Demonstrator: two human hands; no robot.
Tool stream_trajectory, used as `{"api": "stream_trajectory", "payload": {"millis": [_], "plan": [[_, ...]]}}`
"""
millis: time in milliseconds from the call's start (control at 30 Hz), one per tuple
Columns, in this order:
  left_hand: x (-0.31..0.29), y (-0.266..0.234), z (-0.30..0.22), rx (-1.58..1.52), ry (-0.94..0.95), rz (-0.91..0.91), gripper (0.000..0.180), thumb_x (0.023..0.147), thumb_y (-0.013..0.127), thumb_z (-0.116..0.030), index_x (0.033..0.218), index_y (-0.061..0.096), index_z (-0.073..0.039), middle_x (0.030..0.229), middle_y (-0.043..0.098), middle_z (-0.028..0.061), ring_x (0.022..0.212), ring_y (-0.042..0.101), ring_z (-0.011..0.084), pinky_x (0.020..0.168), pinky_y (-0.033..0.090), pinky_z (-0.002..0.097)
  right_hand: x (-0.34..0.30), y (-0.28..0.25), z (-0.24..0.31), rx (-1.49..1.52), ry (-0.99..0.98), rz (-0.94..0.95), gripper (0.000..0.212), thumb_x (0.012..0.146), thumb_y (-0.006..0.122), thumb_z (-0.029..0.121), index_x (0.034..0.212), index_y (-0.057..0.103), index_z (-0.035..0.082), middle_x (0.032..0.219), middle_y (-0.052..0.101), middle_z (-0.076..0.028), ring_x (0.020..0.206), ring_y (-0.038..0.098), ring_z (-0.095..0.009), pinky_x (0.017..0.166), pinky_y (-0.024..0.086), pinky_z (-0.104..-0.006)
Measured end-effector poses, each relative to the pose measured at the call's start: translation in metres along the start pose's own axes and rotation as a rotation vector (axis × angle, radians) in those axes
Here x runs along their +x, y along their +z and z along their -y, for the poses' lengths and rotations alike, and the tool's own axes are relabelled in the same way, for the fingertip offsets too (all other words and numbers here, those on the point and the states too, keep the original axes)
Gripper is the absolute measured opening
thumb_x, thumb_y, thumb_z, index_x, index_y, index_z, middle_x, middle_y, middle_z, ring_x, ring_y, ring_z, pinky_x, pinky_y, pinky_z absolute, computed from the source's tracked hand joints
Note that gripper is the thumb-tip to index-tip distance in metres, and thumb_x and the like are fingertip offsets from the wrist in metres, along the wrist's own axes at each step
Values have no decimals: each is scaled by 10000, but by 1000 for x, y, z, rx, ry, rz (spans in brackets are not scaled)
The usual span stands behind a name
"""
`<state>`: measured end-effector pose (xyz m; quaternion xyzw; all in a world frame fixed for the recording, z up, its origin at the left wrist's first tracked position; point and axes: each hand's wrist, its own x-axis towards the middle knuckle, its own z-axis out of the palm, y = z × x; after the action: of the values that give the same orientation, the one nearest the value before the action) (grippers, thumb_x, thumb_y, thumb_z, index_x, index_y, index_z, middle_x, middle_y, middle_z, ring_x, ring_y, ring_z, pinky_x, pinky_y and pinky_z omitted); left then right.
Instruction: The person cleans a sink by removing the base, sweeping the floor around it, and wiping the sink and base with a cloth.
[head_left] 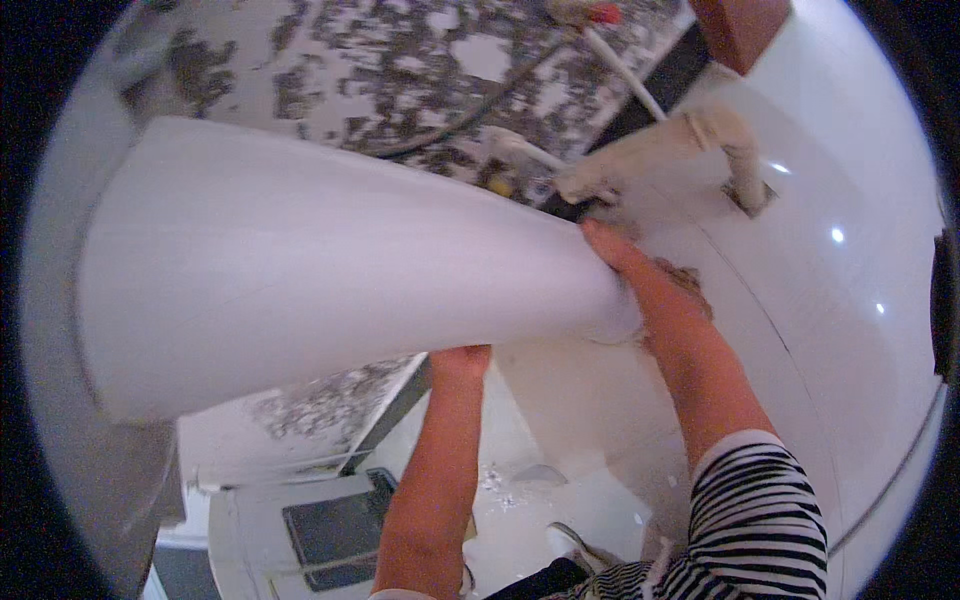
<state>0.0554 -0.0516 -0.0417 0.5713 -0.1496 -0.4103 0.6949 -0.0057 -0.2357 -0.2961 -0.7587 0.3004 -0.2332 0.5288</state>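
Observation:
A large, smooth white tapered column, shaped like a basin pedestal, lies across the view, wide at the left and narrower at the right. My right hand grips its narrow right end; the thumb side shows on top, and the other fingers are hidden behind the edge. From below, my left hand holds the near side around the middle of its length, its fingers out of sight under the column. Both forearms reach up from the lower edge.
Beyond the column's right end, a beige bent pipe enters a hole in the glossy white tiled surface. A dark hose crosses the mottled surface at the top. Lower left stands a white object with a dark panel. A shoe shows at the bottom.

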Motion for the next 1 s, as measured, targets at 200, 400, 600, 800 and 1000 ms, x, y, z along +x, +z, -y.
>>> {"api": "stream_trajectory", "payload": {"millis": [200,400,600,800,1000], "plan": [[-234,51,-101,594,546,69,298,788,497,-171,1054,463,-41,1041,525,149,992,495,267,838,404,393,-31,-29,-2,323,-7,-133,470,861,257,307,1187,397,-1,1223,402,-180,1164,340,-281,989,217,-316],[-371,138,-220,2073,2026,-741,515,822,423,-360,1200,321,-25,1211,372,148,1123,355,269,927,296,395,-87,-11,21,415,100,-260,457,880,242,299,1214,375,16,1257,370,-171,1182,320,-290,1002,207,-334],[-328,139,-283,2170,1854,-906,926,673,564,-575,1299,155,-29,1324,182,179,1216,218,324,980,205,446,-72,-28,24,285,45,-210,476,890,214,329,1203,393,19,1250,379,-165,1176,330,-285,999,213,-336],[-325,123,-302,1934,2029,-758,908,678,572,-566,1290,188,-17,1315,221,170,1205,235,303,986,198,416,-30,-90,75,420,85,176,547,865,252,424,1180,418,9,1222,406,-189,1153,358,-312,987,236,-358],[-329,113,-304,1898,2045,-830,1046,623,541,-659,1295,108,15,1297,196,220,1178,273,331,948,246,472,-35,-79,118,273,-3,68,597,845,300,446,1201,380,-26,1244,395,-170,1164,356,-285,974,249,-332]]}}
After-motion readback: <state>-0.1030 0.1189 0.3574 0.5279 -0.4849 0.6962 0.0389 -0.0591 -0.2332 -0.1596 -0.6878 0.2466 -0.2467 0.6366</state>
